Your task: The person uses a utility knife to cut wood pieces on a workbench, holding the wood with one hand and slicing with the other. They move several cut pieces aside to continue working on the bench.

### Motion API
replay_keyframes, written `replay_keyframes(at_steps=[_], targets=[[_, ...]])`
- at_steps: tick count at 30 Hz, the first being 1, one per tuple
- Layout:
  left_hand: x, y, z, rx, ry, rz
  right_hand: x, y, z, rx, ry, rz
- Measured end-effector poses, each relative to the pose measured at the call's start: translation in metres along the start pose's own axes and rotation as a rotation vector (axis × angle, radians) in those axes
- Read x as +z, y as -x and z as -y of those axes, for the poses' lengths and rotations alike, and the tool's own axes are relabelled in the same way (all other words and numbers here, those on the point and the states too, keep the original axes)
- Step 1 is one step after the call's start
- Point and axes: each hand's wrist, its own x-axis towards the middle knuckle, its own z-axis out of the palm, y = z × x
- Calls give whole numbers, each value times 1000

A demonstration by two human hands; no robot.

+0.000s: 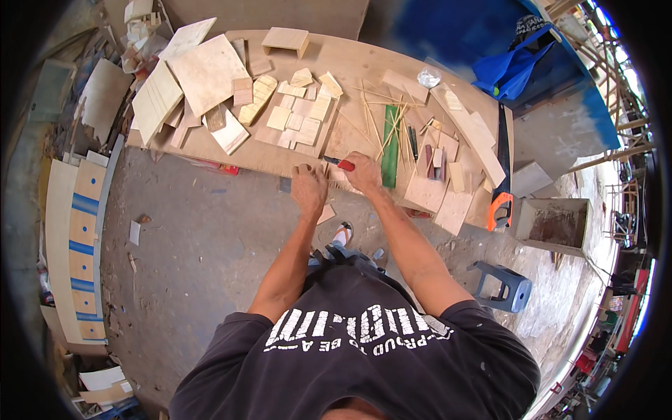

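Note:
At the near edge of the workbench (266,159), my right hand (365,173) is closed around a small red-and-black utility knife (343,164). Its dark end points toward my left hand (309,187), whose fingers are curled down at the bench edge. What those fingers hold, if anything, is hidden. A pale wood piece (339,176) shows between the two hands, below the knife. Just beyond them lies a cluster of small wood blocks (301,115) on a thin board. Right of my right hand are a green strip (389,143) and several thin wooden sticks (371,115).
Large plywood panels (208,73) lie at the bench's left. An orange-handled saw (500,210) rests along its right edge, near a long wood strip (470,133). A blue stool (505,287) and an open box (553,225) stand on the floor at right. Drawer-like panels (84,262) line the left.

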Motion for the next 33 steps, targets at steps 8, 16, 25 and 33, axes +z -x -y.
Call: replay_keyframes(at_steps=[8,16,25,33], targets=[[19,-6,-13,-249,-201,73,0,-2,-1,-38,10,23],[37,-4,3,-204,-163,69,-6,2,9,-3,-19,47],[38,-3,1,-241,-106,121,1,33,3,283,-208,-185],[47,-5,4,-284,-66,137,69,85,-9,517,-504,-14]])
